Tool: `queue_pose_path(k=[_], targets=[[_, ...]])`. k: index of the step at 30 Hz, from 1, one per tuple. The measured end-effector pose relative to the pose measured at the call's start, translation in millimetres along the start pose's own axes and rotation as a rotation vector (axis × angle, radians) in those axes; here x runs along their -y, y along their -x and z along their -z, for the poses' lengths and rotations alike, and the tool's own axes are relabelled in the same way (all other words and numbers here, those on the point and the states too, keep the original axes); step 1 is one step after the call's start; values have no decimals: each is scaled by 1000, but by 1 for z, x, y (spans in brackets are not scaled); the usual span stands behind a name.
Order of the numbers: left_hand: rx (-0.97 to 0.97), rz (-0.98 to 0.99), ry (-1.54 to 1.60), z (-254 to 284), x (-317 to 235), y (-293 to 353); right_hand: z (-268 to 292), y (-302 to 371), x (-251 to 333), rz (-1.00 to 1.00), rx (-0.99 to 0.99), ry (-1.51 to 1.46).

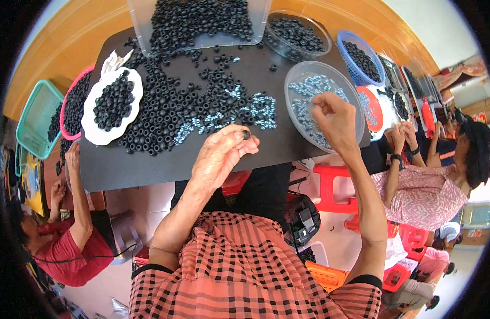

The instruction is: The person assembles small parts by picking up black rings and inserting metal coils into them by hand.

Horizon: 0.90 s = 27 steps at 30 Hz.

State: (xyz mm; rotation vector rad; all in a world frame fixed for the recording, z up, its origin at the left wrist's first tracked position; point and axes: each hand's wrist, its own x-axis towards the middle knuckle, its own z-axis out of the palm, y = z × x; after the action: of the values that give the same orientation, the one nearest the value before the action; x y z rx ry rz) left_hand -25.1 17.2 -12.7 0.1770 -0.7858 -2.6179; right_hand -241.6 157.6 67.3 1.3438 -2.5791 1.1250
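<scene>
My left hand [219, 157] hovers over the table's near edge, its thumb and fingers closed on a small round black bead-like piece [246, 135]. To its right my right hand [335, 118] is above the clear round tub [357, 101], fingers curled into a pinch; anything between them is too small to make out. Many small pale-blue pieces [311, 87] lie in that tub. In front of my hands spreads a loose heap of black round pieces with holes [173, 101]. More pale-blue pieces [262, 109], some seemingly joined to black ones, lie at its right side.
A large clear bin [260, 24] of black pieces stands at the back, beside a round clear container [324, 48]. Left sits a white scalloped plate [100, 139] of black pieces. A blue basket [386, 66] stands right. Co-workers sit at both sides; red stools [327, 194] are below.
</scene>
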Motion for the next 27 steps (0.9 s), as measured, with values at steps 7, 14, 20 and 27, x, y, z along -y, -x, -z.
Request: queue_pose_path(k=[7,14,20,27], targets=[[-15,18,-1,-5,1,0,-40,26,64,-30,292,-569],[-38,-31,-81,-12,0,3,-44,24,82,60,356,-432],[-48,3,-214,-7,1,3,-52,26,76,-13,338,-552],[-85,-8,-152,-13,4,3,-60,38,69,-102,327,-719]])
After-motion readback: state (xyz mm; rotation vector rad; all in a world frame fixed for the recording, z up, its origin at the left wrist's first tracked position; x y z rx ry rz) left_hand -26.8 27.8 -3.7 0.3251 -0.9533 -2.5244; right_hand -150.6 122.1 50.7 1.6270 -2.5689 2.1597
